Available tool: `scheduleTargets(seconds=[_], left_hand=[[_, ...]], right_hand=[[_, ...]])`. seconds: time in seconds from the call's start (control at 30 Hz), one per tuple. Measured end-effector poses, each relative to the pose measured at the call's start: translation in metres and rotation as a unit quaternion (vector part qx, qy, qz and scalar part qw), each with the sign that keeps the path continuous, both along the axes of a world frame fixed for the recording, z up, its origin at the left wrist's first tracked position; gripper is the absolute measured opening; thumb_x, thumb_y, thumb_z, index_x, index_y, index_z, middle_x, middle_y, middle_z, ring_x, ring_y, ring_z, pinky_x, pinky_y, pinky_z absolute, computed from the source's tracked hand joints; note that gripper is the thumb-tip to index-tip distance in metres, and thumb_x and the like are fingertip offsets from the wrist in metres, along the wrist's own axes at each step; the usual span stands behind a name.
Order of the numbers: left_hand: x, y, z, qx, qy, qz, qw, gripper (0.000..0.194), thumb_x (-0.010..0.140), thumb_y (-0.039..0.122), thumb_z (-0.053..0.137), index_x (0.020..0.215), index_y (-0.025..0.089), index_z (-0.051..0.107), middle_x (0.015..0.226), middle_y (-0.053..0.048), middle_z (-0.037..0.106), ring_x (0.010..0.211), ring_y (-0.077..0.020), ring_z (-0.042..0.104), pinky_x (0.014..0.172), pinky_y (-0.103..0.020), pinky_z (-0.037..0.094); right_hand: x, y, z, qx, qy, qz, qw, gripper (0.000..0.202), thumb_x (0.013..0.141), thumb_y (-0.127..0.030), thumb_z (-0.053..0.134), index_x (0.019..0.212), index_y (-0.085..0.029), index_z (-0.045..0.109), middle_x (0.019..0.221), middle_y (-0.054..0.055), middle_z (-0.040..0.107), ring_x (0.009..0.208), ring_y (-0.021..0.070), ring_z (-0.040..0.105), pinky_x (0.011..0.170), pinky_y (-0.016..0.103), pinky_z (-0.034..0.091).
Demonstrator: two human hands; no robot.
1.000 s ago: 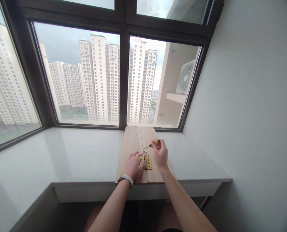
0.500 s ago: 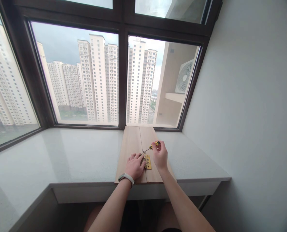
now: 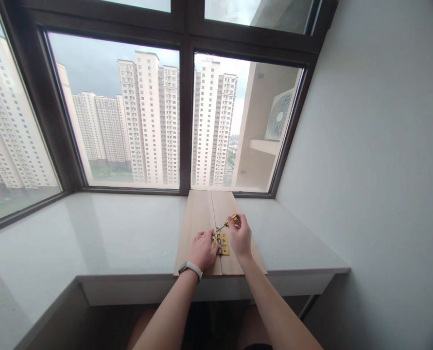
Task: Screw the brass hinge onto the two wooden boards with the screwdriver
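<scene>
A gold-coloured hinge (image 3: 224, 244) lies across the seam between two light wooden boards (image 3: 196, 209). Several dark holes or screws dot its leaves. My left hand (image 3: 202, 251), with a watch (image 3: 190, 269) on the wrist, lies over the left board, its thumb and index finger apart at the hinge's left leaf, which they partly cover. In my closed right hand (image 3: 241, 238) is a screwdriver (image 3: 233, 219) with a yellow and black handle. Its shaft slants down to the left, and the tip is at the hinge's far left corner, near my left index finger.
Both boards rest on a white stone ledge (image 3: 129, 233) that ends in a front edge close to me. Behind them stands a dark window frame (image 3: 186, 121). A plain white wall (image 3: 365, 146) rises on the right.
My left index finger has drawn back to the left, showing more of the hinge's left leaf. My right hand and the screwdriver have shifted slightly left and down.
</scene>
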State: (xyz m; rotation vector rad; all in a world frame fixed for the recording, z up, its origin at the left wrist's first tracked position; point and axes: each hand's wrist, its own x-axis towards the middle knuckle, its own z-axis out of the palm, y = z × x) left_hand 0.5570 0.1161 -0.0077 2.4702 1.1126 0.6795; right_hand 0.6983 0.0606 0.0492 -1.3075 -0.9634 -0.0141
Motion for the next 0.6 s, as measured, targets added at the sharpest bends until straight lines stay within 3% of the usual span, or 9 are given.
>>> scheduleTargets(seconds=[0.17, 0.6], left_hand=[[0.001, 0.003, -0.004, -0.006, -0.015, 0.002, 1.0, 0.068, 0.095, 0.043, 0.053, 0.156, 0.014, 0.043, 0.151, -0.012, 0.06, 0.143, -0.0296, 0.042, 0.118, -0.039, 0.03], [0.001, 0.003, -0.004, -0.011, -0.02, 0.002, 1.0, 0.065, 0.095, 0.041, 0.054, 0.154, 0.016, 0.044, 0.151, -0.011, 0.06, 0.143, -0.03, 0.044, 0.118, -0.04, 0.031]], right_hand=[[0.0, 0.0, -0.001, -0.005, -0.005, 0.003, 1.0, 0.037, 0.095, -0.061, 0.062, 0.098, -0.024, 0.062, 0.091, 0.008, 0.076, 0.082, 0.0243, 0.073, 0.072, 0.034, 0.06], [0.001, 0.006, -0.012, -0.006, -0.005, 0.011, 1.0, 0.037, 0.096, -0.061, 0.061, 0.101, -0.024, 0.062, 0.092, 0.008, 0.076, 0.086, 0.025, 0.074, 0.074, 0.034, 0.061]])
